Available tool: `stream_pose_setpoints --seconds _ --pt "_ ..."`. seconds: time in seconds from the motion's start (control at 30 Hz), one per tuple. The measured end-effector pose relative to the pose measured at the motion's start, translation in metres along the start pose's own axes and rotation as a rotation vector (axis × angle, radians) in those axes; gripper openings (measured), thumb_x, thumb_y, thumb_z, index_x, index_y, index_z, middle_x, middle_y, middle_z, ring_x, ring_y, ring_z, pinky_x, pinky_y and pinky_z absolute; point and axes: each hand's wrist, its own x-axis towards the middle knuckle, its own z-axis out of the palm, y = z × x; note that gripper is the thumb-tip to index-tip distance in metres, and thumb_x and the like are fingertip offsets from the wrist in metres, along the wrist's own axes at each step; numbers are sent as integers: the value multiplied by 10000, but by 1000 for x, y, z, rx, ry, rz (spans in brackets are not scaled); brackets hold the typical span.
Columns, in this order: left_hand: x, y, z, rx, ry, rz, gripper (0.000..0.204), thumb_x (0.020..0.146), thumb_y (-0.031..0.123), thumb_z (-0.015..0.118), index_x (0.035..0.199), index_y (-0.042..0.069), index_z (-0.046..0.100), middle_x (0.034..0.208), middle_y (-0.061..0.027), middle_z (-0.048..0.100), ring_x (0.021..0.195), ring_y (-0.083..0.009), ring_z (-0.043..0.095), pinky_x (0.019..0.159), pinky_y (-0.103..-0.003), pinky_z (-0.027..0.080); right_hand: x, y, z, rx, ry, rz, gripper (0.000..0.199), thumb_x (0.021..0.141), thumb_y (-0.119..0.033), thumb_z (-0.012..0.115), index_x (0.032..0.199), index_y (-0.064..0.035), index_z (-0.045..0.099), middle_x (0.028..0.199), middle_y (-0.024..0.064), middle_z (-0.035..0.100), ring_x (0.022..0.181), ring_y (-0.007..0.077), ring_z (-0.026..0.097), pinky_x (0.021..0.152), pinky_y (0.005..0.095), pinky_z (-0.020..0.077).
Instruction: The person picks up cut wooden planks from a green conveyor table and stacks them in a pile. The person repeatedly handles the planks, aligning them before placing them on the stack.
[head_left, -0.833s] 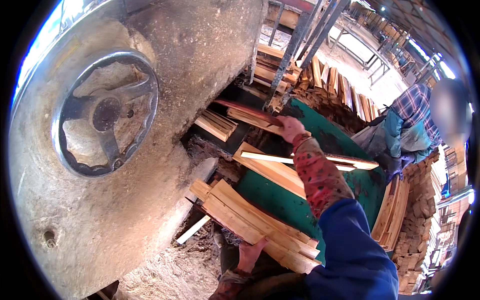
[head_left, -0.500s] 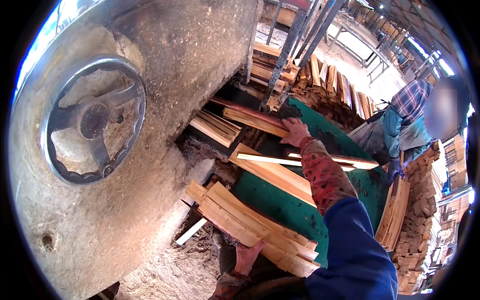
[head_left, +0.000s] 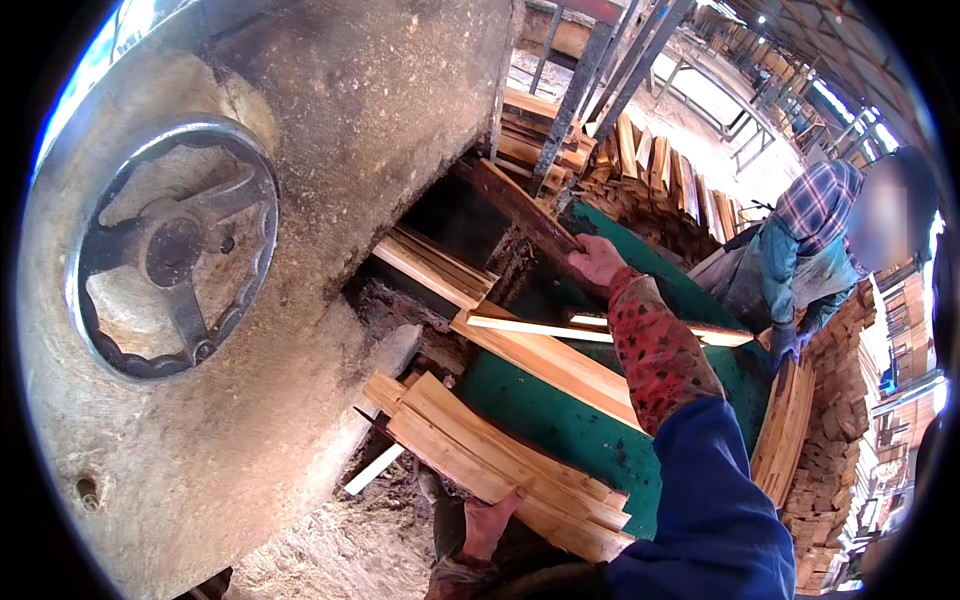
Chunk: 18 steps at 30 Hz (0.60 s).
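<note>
My right hand [head_left: 600,262], reaching out in a red patterned sleeve over a blue one, grips the near end of a dark-faced board [head_left: 520,205]. The board's far end points toward the side of the big machine. At the lower middle my left hand [head_left: 488,525] holds a stack of pale wooden boards [head_left: 500,455] against me, thumb on top and most fingers hidden beneath. Between my hands, loose boards [head_left: 560,365] lie across the green table [head_left: 530,405], with thin strips [head_left: 530,325] on top, partly covered by my right forearm.
On the left rises the worn machine housing [head_left: 330,130] with a handwheel [head_left: 175,250]. More boards [head_left: 430,265] lie beside its opening. Metal bars [head_left: 575,90] stand ahead. At the right a co-worker's gloved hands [head_left: 785,342] rest at a board bundle [head_left: 782,430], near stacked wood [head_left: 830,400].
The board in my right hand has tipped, so its dark face now shows and its far end sits higher. The co-worker leans lower, both gloves now visible at the bundle.
</note>
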Motion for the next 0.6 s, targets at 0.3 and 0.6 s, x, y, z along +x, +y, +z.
stream_pose_setpoints --seconds 0.3,0.6 --pt "2 -14 -2 -59 3 -80 467 736 83 810 1138 -29 602 1080 -73 651 955 -142 608 845 -301 515 -50 -23 -56 -122 111 -88 370 782 -316 587 1023 -38 631 903 240 640 887 417 612 765 467 480" --pt "-5 -10 -4 -63 18 -23 448 743 154 818 1103 -48 645 1066 -92 672 956 -134 613 846 -304 514 -208 -66 -92 9 40 4 291 809 -145 630 1044 27 620 799 183 647 736 232 633 700 359 483"
